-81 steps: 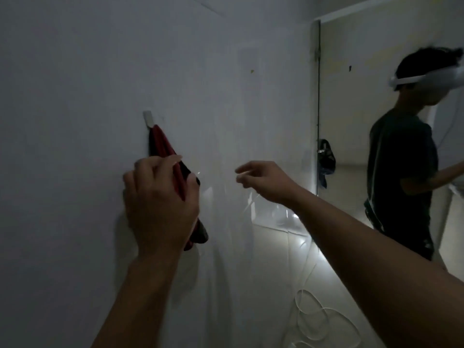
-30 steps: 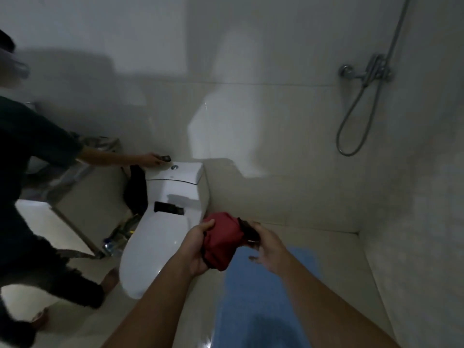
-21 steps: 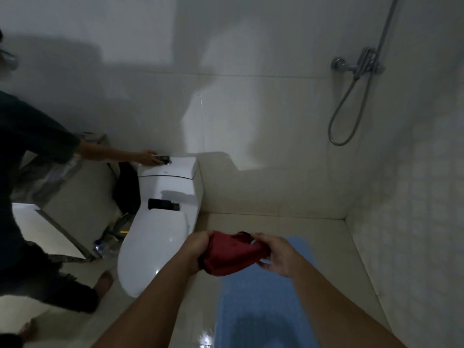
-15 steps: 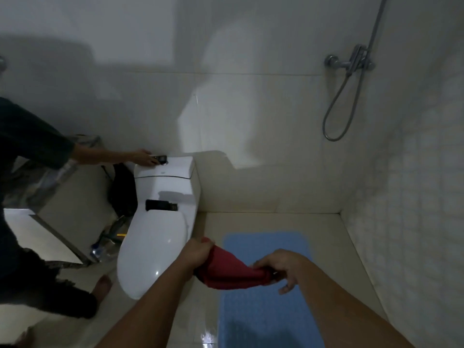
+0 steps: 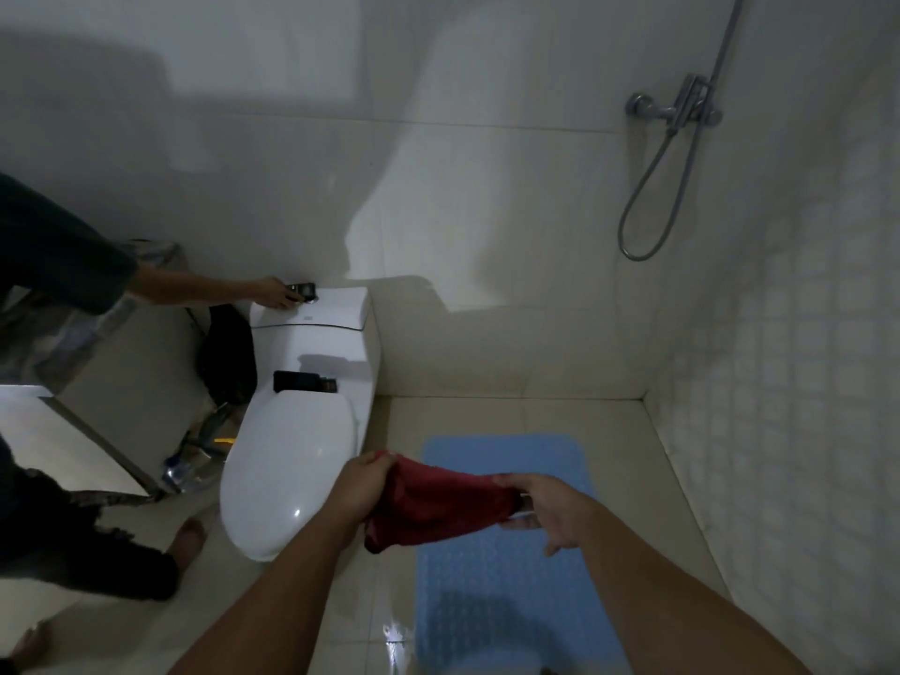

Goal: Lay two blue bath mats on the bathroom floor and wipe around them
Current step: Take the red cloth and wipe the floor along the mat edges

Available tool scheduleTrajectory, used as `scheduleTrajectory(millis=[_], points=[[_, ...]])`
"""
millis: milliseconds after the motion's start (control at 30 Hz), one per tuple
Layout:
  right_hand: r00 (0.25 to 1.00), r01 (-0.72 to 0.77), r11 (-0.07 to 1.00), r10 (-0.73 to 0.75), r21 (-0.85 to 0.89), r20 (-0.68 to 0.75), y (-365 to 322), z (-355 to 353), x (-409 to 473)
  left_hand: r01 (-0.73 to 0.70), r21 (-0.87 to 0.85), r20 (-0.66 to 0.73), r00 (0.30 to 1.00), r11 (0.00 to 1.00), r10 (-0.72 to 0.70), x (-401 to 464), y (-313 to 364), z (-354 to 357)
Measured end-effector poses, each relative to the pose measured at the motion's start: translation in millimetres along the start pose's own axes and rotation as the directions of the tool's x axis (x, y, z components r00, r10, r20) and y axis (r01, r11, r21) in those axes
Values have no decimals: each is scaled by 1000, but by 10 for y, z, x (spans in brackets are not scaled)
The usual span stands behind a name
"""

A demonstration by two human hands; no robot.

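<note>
One blue bath mat (image 5: 506,567) is seen flat on the floor (image 5: 628,479) beside the toilet (image 5: 292,460), long axis running from the viewer toward the back wall; a second isn't visible. A red cloth (image 5: 433,509) is held stretched above it: one end bunched in the left hand (image 5: 363,484), the other pinched by the right hand (image 5: 545,504). Risks: the mat's edge could be caught and skewed while wiping; the glossy, possibly wet tile could be slipped on.
</note>
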State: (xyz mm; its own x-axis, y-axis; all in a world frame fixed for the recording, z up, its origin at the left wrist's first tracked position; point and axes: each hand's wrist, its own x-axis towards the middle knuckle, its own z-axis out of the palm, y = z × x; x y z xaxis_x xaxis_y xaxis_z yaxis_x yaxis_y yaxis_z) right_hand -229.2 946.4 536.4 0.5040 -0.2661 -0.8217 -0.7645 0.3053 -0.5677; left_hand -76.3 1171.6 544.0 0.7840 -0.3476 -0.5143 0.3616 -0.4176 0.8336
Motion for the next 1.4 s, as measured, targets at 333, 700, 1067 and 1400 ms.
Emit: scheduleTrajectory(millis=[333, 700, 1067, 1400], points=[[871, 385, 918, -395, -95, -291, 3, 136, 352, -49, 189, -303, 947, 981, 106, 274, -147, -296], [838, 438, 857, -499, -270, -223, 57, 165, 358, -175, 320, -239, 936, 931, 258, 264, -210, -495], [805, 420, 686, -584, -594, -105, 85, 163, 227, -215, 523, -51, 958, 825, 282, 157, -354, -598], [721, 426, 679, -654, -597, -230, -53, 323, 78, -108, 659, -286, 879, 744, 382, 32, -381, -624]])
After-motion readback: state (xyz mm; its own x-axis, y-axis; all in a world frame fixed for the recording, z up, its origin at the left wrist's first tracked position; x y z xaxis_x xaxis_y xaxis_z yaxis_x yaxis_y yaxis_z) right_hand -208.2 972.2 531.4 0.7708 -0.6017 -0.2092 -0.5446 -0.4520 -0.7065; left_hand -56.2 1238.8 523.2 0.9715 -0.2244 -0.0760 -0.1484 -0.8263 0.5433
